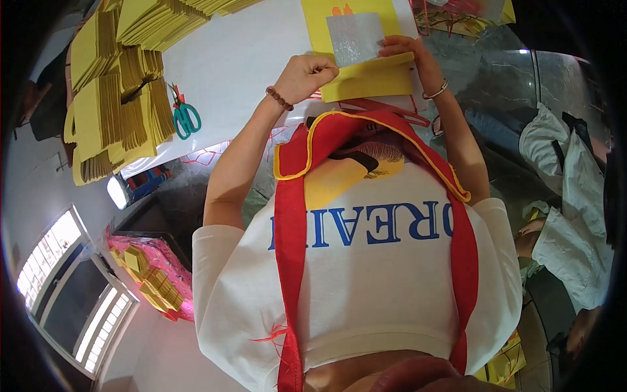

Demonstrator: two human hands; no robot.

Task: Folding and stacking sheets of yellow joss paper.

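A yellow paper sheet (315, 29) lies at the table's near right edge, its near part folded up into a flap (372, 80). On it rests a shiny silver-grey rectangle (354, 38), with small orange marks at its far edge. My left hand (307, 77), wearing a beaded bracelet, is closed in a pinch at the flap's left end. At the flap's right end, my right hand (421, 60) grips the paper, its fingertips reaching over beside the silver rectangle. Its thumb is mostly hidden.
Stacks of folded yellow paper (98, 111) fill the left of the white-covered table (222, 59). Green-handled scissors (186, 121) lie beside them. More yellow bundles (157, 284) sit on pink cloth at lower left. Another person's pale sleeve (568, 248) is at right.
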